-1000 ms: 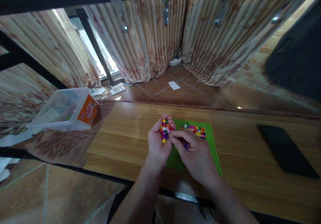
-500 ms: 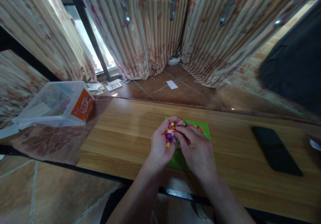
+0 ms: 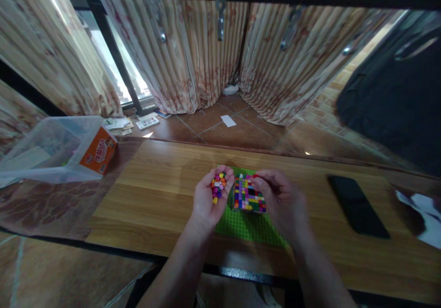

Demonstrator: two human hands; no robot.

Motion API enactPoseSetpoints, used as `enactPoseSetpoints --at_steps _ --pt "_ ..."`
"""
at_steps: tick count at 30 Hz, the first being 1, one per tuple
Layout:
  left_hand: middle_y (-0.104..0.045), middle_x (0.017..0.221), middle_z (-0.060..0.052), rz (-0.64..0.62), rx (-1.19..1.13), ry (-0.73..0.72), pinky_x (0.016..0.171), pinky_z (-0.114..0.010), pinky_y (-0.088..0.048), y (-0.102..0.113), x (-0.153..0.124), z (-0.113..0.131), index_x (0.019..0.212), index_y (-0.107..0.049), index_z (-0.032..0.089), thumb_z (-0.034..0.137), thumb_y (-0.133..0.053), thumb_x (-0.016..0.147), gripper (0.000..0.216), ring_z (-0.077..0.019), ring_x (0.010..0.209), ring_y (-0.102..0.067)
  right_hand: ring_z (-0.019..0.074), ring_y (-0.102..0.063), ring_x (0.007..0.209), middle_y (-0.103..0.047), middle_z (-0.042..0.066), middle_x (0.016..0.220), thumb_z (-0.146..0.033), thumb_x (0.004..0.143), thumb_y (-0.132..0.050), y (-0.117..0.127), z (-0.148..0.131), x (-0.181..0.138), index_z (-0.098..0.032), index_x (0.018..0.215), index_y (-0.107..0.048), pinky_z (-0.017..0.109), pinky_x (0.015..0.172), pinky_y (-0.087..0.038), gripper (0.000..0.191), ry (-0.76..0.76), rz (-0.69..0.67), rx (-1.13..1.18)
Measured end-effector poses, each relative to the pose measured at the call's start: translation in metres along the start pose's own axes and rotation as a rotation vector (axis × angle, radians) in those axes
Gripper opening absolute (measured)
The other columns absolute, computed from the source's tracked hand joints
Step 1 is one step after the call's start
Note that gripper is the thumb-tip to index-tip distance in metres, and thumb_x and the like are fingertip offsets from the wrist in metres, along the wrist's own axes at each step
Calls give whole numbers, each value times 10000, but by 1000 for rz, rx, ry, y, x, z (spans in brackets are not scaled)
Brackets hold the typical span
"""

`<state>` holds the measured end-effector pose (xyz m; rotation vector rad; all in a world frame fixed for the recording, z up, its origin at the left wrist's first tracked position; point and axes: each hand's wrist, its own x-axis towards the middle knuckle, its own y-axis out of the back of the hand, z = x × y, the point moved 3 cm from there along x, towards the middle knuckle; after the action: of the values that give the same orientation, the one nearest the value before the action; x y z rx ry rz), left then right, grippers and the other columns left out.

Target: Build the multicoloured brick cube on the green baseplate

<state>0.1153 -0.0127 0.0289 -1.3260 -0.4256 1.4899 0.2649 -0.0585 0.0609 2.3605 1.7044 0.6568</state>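
Observation:
My left hand [image 3: 204,202] is cupped palm up, holding a pile of small toy bricks [image 3: 218,186] in orange, yellow, white, pink and purple. To its right, a multicoloured brick build [image 3: 246,196] rises from a green studded baseplate [image 3: 246,227]. Above the build's far right part, my right hand [image 3: 289,204] pinches a small red brick [image 3: 255,176] between thumb and forefinger. Part of the build and the plate's right side are hidden behind this hand, which is slightly blurred. Whether the red brick touches the build, I cannot tell.
The plate lies on a long wooden table [image 3: 165,184]. A black phone-like slab [image 3: 358,207] lies to the right, with torn white paper [image 3: 427,218] beyond it. At the left stands a clear plastic bin [image 3: 58,172] with an orange label. Patterned curtains [image 3: 193,59] hang behind.
My right hand has left the left palm and moved right, over the build, with a red brick in its fingers. My left hand has drawn away leftward, uncovering the build. The view has shifted slightly.

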Motion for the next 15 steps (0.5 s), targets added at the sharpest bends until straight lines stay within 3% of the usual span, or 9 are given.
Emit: enactPoseSetpoints --at_steps 6,10,15 --pt "-684 758 -80 54 36 -26 676 -212 -601 6 6 3 763 -672 94 106 -515 894 205 -117 717 -674 188 -664 734 -724 54 812 -409 794 -678 36 42 16 -191 874 -686 337 696 -535 232 -164 128 59" --pt "-663 729 -76 91 67 -8 626 -186 -581 6 7 2 725 -667 91 111 -490 909 255 -97 666 -647 183 -646 708 -724 47 766 -418 706 -721 32 58 17 -185 799 -708 320 670 -518 252 -239 76 115" --pt "-655 732 -79 91 80 20 622 -179 -572 6 7 -1 714 -664 83 114 -466 923 290 -95 658 -643 176 -645 706 -723 41 754 -419 684 -731 20 57 15 -182 782 -715 313 677 -508 257 -274 46 165"
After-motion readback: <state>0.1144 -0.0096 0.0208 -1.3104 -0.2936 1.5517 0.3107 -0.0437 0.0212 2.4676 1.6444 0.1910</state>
